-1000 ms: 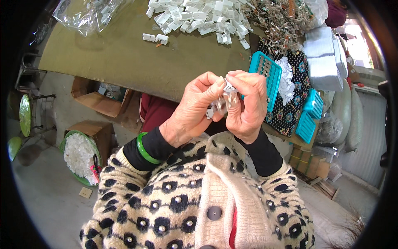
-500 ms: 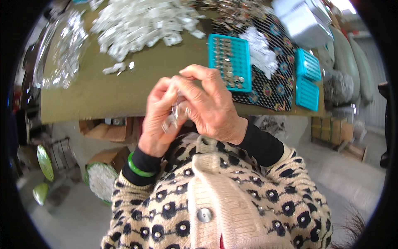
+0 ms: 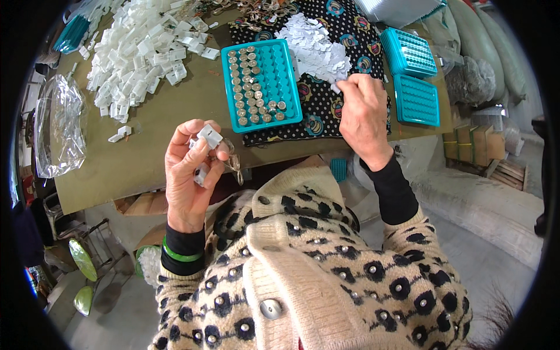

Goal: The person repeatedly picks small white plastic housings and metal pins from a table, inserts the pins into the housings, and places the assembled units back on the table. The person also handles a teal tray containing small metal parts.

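Observation:
My left hand (image 3: 188, 181) is closed around small white plastic pieces. One square white piece (image 3: 209, 136) is pinched at the fingertips, and another shows lower between the fingers. A thin shiny loop (image 3: 235, 165) hangs beside them. My right hand (image 3: 366, 119) is at the near edge of a heap of white paper slips (image 3: 315, 49), thumb and fingers pinched on a small white slip (image 3: 335, 88). Between my hands lies a turquoise tray (image 3: 279, 67) with round pockets. Silver discs like button cells (image 3: 247, 87) fill its left rows and a few pockets at the near right.
A large pile of white plastic pieces (image 3: 140, 49) covers the table's far left. Clear plastic bags (image 3: 61, 128) lie at the left edge. A black dotted cloth (image 3: 318, 111) lies under the slips. More turquoise trays (image 3: 417, 99) stand at the right. Metal-coloured pieces (image 3: 268, 11) are heaped at the back.
My hands were together in front of me and are now apart. The right one has moved right to the paper slips; the left has gone a little left with the plastic pieces.

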Motion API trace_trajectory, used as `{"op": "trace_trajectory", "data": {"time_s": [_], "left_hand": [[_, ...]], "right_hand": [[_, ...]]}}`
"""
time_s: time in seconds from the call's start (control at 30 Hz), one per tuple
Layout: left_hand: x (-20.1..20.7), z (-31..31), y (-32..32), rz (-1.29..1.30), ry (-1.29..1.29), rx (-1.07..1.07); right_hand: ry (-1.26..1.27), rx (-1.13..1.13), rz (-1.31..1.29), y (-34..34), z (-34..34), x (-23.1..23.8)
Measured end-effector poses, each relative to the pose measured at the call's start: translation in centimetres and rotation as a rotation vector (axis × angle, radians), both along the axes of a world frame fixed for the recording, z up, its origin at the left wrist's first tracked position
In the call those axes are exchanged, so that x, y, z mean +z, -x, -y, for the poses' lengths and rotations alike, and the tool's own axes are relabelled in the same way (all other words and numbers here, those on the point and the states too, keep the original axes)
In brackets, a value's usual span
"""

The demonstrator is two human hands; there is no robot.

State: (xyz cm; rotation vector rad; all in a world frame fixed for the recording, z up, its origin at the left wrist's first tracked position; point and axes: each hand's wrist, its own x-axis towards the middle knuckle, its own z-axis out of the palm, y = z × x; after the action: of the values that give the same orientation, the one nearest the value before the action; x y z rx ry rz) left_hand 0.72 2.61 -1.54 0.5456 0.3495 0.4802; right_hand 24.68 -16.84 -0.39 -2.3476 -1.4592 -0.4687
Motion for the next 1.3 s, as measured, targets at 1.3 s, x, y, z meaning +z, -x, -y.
{"op": "trace_trajectory", "data": {"time_s": [1.3], "left_hand": [[0.6,1.1,1.4,-0.01,0.122,-0.011]], "right_hand": [[-0.355,0.547,-0.592,9.4,-7.3,3.9]]}}
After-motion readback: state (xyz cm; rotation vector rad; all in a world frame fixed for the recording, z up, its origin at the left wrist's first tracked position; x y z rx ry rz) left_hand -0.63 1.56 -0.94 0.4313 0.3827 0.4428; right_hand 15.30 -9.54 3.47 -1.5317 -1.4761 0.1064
